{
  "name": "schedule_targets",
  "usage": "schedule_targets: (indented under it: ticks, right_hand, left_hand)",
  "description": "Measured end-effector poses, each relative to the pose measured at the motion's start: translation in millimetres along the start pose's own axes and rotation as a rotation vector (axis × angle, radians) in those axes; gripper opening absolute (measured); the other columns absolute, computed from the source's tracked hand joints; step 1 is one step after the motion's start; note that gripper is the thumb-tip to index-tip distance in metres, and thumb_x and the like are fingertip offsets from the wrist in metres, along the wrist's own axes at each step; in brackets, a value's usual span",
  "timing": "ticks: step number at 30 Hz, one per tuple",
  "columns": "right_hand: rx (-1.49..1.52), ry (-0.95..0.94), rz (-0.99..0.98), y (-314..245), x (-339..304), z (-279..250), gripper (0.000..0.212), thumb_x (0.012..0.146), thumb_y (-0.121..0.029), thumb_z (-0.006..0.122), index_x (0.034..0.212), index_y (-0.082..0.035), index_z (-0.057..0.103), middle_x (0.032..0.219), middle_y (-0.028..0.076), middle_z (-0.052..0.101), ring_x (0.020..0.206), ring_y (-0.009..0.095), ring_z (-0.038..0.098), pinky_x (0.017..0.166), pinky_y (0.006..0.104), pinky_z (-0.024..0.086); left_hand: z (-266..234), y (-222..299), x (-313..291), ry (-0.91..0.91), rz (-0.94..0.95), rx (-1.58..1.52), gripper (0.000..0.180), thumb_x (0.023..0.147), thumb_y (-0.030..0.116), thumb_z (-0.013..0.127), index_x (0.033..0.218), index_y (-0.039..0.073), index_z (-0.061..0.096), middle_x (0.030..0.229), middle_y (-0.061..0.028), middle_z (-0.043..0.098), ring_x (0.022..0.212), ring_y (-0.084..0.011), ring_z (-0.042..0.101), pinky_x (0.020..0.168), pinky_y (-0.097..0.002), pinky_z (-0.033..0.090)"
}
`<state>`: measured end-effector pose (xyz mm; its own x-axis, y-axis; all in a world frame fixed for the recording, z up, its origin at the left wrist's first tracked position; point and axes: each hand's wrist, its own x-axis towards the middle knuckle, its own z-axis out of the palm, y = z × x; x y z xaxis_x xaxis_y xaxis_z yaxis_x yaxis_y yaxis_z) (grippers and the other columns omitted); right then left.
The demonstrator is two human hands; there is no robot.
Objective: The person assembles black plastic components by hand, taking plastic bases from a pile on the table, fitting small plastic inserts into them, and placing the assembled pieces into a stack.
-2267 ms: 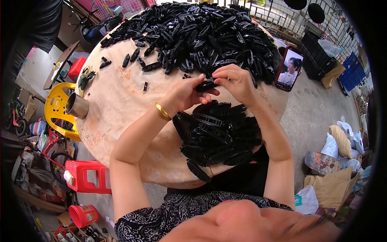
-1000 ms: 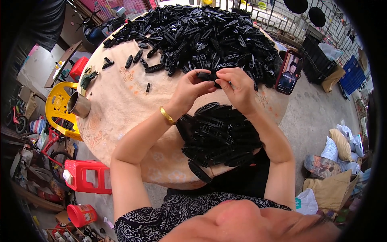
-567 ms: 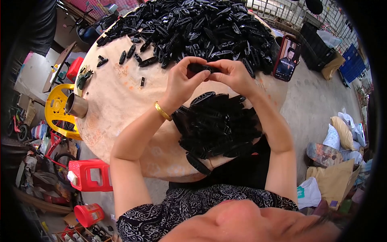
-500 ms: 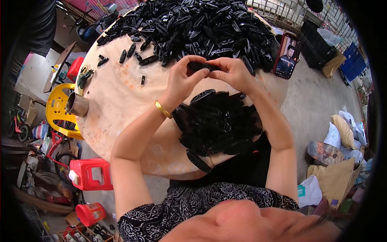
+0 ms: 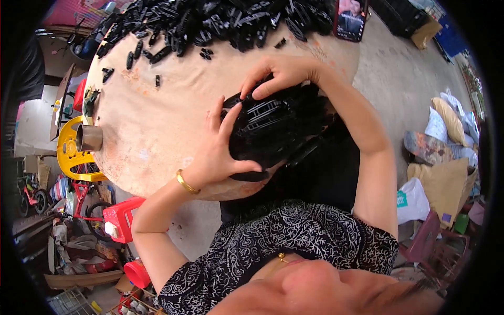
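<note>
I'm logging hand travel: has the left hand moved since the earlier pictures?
Yes, toward the person: against the metal cup, the left hand has come from farther out to the near pile of black parts.

I get a bright view in the middle; soft light washes over the table (image 5: 152,121) and the floor (image 5: 388,86), leaving only gentle shadows, and I can't place its source; the far pile (image 5: 220,21) throws small white glints; streaks of glare lie on the near pile (image 5: 260,126), whose right side smears into dark blur; the bracelet (image 5: 186,182) shines; toward my rim, straight edges bow, the left side dims, and the corners drop to black.
</note>
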<state>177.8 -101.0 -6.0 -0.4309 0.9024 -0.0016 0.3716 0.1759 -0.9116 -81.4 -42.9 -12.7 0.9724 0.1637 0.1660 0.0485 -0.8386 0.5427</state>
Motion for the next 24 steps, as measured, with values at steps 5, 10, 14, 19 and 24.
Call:
schedule_targets:
  ticks: [5, 10, 14, 19, 24]
  right_hand:
    - [0.007, 0.101, 0.036, -0.1, -50.2, -0.1, 0.018, 0.083, -0.015, 0.063, 0.094, -0.002, 0.067, 0.107, 0.012, 0.064, 0.101, 0.019, 0.057, 0.090, 0.0312, 0.043]
    - [0.139, 0.248, 0.033, 3.5, -95.0, 1.9, 0.022, 0.084, -0.018, 0.062, 0.072, 0.000, 0.062, 0.095, 0.013, 0.066, 0.092, 0.020, 0.059, 0.083, 0.0325, 0.045]
    - [0.117, 0.319, 0.016, -3.8, -115.3, 14.0, 0.029, 0.086, -0.024, 0.060, 0.068, -0.001, 0.059, 0.084, 0.012, 0.065, 0.084, 0.020, 0.060, 0.077, 0.0325, 0.046]
    - [0.178, 0.377, 0.081, -4.6, -142.2, 27.7, 0.015, 0.084, -0.011, 0.059, 0.082, 0.002, 0.065, 0.079, 0.007, 0.067, 0.076, 0.013, 0.061, 0.070, 0.0263, 0.049]
    - [0.435, 0.264, 0.164, -2.7, -159.7, 40.8, 0.028, 0.082, -0.014, 0.065, 0.102, 0.004, 0.061, 0.090, 0.012, 0.067, 0.085, 0.018, 0.064, 0.079, 0.0310, 0.050]
  left_hand:
    - [32.9, 45.4, 22.7, 0.048, 0.028, 0.006, 0.100, 0.058, 0.044, 0.081, 0.136, 0.006, 0.032, 0.140, -0.0299, 0.019, 0.127, -0.0488, 0.022, 0.105, -0.0531, 0.025]
    - [63.2, 66.9, 48.6, -0.006, 0.290, 0.026, 0.091, 0.059, 0.035, 0.079, 0.135, 0.011, 0.035, 0.140, -0.0266, 0.023, 0.130, -0.0459, 0.021, 0.104, -0.0544, 0.025]
    - [72.2, 83.5, 58.5, -0.183, 0.471, 0.081, 0.087, 0.061, 0.036, 0.076, 0.136, 0.014, 0.037, 0.142, -0.0224, 0.027, 0.130, -0.0426, 0.026, 0.106, -0.0528, 0.024]
    - [87.5, 83.3, 57.1, -0.297, 0.701, -0.035, 0.069, 0.073, 0.039, 0.066, 0.131, 0.011, 0.041, 0.140, -0.0191, 0.032, 0.130, -0.0386, 0.029, 0.106, -0.0540, 0.023]
    - [55.0, 59.4, 52.8, -0.187, 0.741, -0.023, 0.056, 0.078, 0.034, 0.065, 0.125, 0.009, 0.048, 0.133, -0.0176, 0.041, 0.129, -0.0356, 0.033, 0.106, -0.0508, 0.025]
